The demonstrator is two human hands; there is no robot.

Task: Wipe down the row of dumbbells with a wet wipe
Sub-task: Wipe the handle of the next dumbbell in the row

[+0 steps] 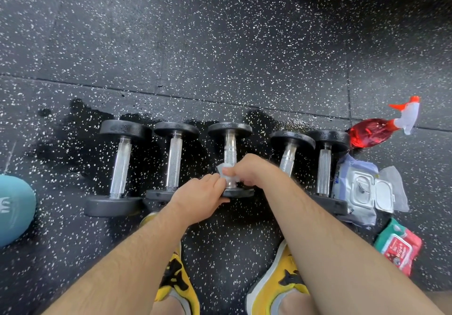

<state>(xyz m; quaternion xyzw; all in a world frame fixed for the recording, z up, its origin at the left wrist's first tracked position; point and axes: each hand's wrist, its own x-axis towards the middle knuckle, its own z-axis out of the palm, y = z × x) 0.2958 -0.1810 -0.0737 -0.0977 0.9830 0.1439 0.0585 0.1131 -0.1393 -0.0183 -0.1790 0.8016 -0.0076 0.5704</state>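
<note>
While the middle dumbbell [230, 153] lies in its row on the floor [220, 57], just nearside of the tile seam, the head view shows its handle running straight away from the person. The right hand [252, 170] clamps the wet wipe [226, 171] round the handle's near end, so the stroke likely goes outward. The left hand [203, 190] grips the near plate.

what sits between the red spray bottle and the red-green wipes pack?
Head view: a pale purple wet-wipe pack, white flip lid open, lies on the floor between them, a loose wipe at its right side.
</note>
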